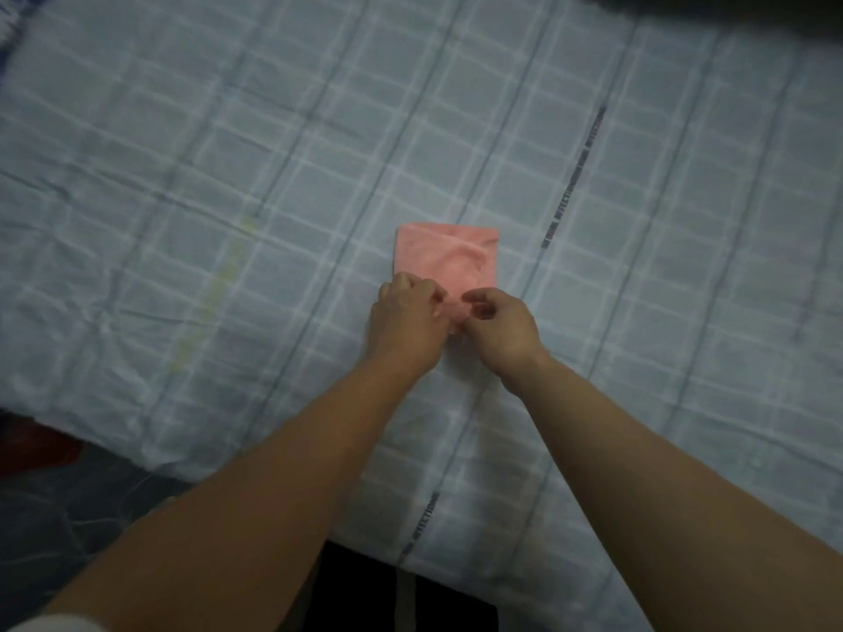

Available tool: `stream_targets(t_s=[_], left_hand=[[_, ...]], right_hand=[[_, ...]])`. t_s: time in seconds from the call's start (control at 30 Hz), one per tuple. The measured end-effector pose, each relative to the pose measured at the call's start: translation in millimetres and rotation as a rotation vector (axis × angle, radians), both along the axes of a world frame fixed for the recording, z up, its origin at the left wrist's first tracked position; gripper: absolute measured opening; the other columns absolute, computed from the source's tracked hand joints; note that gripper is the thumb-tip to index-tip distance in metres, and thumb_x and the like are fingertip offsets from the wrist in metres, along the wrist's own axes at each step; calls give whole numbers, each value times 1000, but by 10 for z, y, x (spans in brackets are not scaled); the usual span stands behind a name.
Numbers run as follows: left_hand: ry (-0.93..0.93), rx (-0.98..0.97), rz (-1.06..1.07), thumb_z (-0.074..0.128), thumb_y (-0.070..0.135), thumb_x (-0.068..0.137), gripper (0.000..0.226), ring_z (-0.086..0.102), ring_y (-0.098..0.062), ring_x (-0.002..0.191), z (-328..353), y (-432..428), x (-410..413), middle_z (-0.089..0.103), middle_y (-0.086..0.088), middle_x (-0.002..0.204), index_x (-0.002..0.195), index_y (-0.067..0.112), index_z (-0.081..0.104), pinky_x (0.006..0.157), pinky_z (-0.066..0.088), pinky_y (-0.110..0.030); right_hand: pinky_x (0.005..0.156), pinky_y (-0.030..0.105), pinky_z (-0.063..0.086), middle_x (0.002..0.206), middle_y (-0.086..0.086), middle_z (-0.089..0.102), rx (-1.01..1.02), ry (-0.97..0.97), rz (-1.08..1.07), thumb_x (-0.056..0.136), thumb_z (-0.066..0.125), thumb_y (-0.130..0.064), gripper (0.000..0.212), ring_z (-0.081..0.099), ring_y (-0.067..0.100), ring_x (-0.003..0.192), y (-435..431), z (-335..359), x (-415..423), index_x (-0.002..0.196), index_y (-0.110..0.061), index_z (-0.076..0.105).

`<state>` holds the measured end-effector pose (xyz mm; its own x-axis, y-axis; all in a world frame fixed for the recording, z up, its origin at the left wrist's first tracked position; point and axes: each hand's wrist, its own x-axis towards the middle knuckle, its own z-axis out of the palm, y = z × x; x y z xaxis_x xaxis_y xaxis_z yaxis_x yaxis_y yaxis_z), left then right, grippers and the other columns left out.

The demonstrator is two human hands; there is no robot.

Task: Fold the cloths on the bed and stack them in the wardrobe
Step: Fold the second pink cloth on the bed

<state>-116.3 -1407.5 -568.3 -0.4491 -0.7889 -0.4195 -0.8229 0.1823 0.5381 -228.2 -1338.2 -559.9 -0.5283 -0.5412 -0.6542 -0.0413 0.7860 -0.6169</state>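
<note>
A small pink cloth (444,257) lies on the bed, folded into a rough rectangle with a crease across its middle. My left hand (406,319) pinches the cloth's near edge from the left. My right hand (499,328) pinches the same near edge from the right, so the two hands almost touch. The near part of the cloth is hidden under my fingers. No wardrobe is in view.
The bed is covered by a pale blue checked sheet (228,175) with wrinkles and dark printed stripes. Its near edge runs diagonally at lower left, with dark floor (54,485) beyond. A dark shape (730,6) sits at the top right corner.
</note>
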Motion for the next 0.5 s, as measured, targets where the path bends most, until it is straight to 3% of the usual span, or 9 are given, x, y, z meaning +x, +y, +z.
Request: stream_targets(t_s=[0.13, 0.23, 0.33, 0.5], left_hand=[[71, 44, 55, 72, 23, 90, 18, 60, -36, 103, -125, -23, 42, 65, -14, 109, 103, 10, 70, 88, 51, -46], [190, 147, 150, 73, 21, 91, 14, 60, -22, 84, -72, -22, 64, 66, -2, 91, 100, 10, 67, 76, 46, -32], [276, 200, 207, 73, 22, 93, 13, 61, -18, 80, 67, -24, 87, 68, 0, 91, 99, 12, 67, 70, 42, -22], [438, 234, 269, 69, 15, 94, 16, 59, -13, 71, 483, -54, 120, 68, 1, 80, 86, 24, 58, 67, 49, -28]], right_hand=[[89, 48, 58, 92, 0, 66, 1, -45, -119, 78, 73, -22, 22, 69, 27, 92, -35, -53, 63, 97, -28, 64], [85, 51, 60, 94, 6, 65, -5, -110, -244, 77, 74, -14, 25, 71, 30, 90, -75, -3, 114, 89, -28, 57], [85, 51, 60, 96, 6, 65, -53, -77, -315, 79, 70, -13, 28, 70, 31, 91, -111, 95, 128, 95, -27, 54], [86, 51, 60, 104, 11, 66, -91, -74, -364, 75, 65, -6, 43, 70, 33, 94, -142, 585, 49, 115, -20, 54]])
